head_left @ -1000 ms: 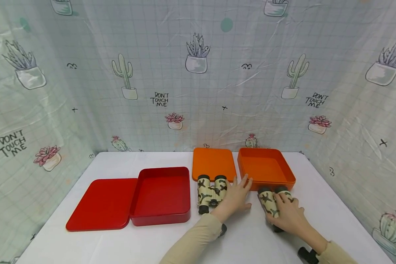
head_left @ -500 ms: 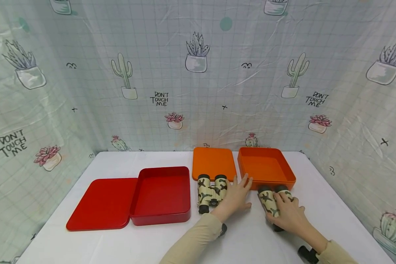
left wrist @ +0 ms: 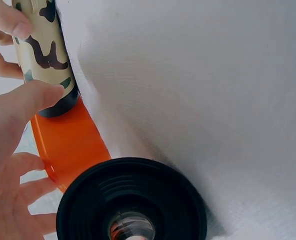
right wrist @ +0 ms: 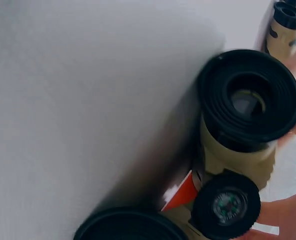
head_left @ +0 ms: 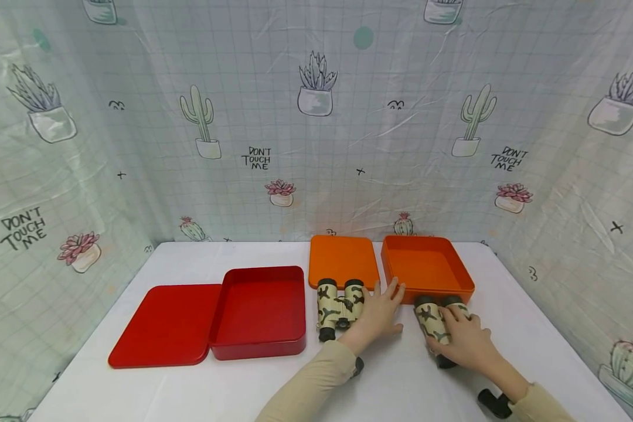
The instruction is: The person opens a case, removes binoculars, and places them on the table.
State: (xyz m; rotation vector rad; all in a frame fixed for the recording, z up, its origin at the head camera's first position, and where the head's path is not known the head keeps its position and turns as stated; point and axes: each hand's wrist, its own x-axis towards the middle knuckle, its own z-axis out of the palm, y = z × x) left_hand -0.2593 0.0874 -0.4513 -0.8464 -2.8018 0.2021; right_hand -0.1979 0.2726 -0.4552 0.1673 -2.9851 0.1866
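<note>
Two pairs of camouflage binoculars lie on the white table in the head view. My left hand rests over the right barrel of the left binoculars, fingers straight and spread. Its palm hides part of that barrel. The right binoculars are under my right hand, whose thumb lies on the left barrel and whose fingers reach over toward the right one. A black eyecup fills the bottom of the left wrist view. In the right wrist view, a small compass sits between the eyepieces.
An orange box stands behind the right binoculars, with an orange lid beside it, behind the left pair. Farther left are an open red box and a flat red lid. A printed curtain surrounds the table.
The whole head view has shifted very slightly. Both hands, the binoculars, boxes and lids keep their places.
</note>
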